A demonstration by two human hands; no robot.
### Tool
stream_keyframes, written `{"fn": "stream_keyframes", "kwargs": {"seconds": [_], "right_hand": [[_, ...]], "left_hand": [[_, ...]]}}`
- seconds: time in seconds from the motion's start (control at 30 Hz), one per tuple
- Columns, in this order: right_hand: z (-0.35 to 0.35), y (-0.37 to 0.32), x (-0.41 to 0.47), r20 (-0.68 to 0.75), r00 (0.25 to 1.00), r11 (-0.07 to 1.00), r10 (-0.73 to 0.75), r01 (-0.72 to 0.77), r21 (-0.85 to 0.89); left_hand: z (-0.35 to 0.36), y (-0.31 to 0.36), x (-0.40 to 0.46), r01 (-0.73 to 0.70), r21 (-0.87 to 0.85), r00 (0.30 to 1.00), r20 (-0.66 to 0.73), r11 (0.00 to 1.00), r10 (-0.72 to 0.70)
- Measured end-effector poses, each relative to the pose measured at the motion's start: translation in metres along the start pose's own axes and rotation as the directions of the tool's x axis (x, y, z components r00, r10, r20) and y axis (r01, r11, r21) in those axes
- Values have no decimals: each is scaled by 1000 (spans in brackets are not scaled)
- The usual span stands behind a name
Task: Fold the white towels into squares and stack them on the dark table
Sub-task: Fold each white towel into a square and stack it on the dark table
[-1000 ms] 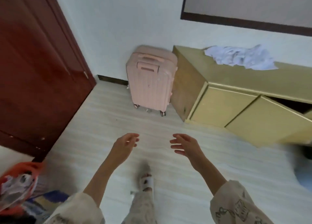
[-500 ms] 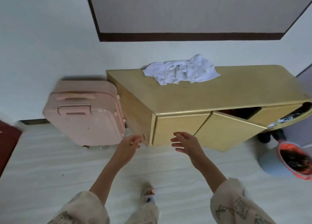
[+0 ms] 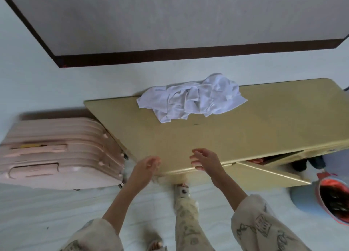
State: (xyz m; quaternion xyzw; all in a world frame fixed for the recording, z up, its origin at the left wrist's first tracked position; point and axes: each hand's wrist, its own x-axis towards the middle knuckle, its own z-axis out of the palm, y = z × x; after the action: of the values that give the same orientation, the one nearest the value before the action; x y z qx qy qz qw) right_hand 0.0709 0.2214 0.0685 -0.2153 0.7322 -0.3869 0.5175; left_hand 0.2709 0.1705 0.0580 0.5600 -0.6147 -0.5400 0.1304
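Towels [image 3: 190,98] crumpled, count unclear; left hand [image 3: 146,165] blurred, fingers indistinct.

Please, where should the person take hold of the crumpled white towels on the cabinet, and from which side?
Probably the near corner of the towels, hanging loose toward the person. Come from the front, over the cabinet edge, pinching it. Both hands, left and right, hover empty there.

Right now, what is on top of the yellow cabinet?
A crumpled heap of white towels lies on the yellow cabinet top, toward its back edge. Nothing else shows there; whatever lies under the heap is hidden.
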Motion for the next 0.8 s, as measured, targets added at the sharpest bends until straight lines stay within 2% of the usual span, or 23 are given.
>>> {"fn": "stream_keyframes", "kwargs": {"seconds": [0.23, 0.37, 0.47, 0.6, 0.67, 0.8], "right_hand": [[-42, -58, 153, -79, 997, 954, -13, -11, -298], [-51, -79, 217, -121, 992, 862, -44, -24, -507], [-45, -85, 250, -99, 990, 795, -101, 21, -606], [-37, -84, 272, -70, 991, 652, -116, 23, -758], [-37, -86, 277, -83, 982, 607, -168, 37, -794], [-44, -104, 270, -96, 938, 660, -334, 159, -734]], "left_hand": [[17, 47, 116, 154, -45, 986, -59, 987, -157], [27, 71, 167, 190, -37, 980, -57, 981, -192], [34, 82, 190, 189, -46, 980, -59, 981, -192], [37, 89, 206, 185, -73, 980, -57, 980, -189], [39, 91, 211, 164, -63, 984, -63, 984, -168], [38, 103, 219, 120, 17, 990, -71, 993, -119]]}}
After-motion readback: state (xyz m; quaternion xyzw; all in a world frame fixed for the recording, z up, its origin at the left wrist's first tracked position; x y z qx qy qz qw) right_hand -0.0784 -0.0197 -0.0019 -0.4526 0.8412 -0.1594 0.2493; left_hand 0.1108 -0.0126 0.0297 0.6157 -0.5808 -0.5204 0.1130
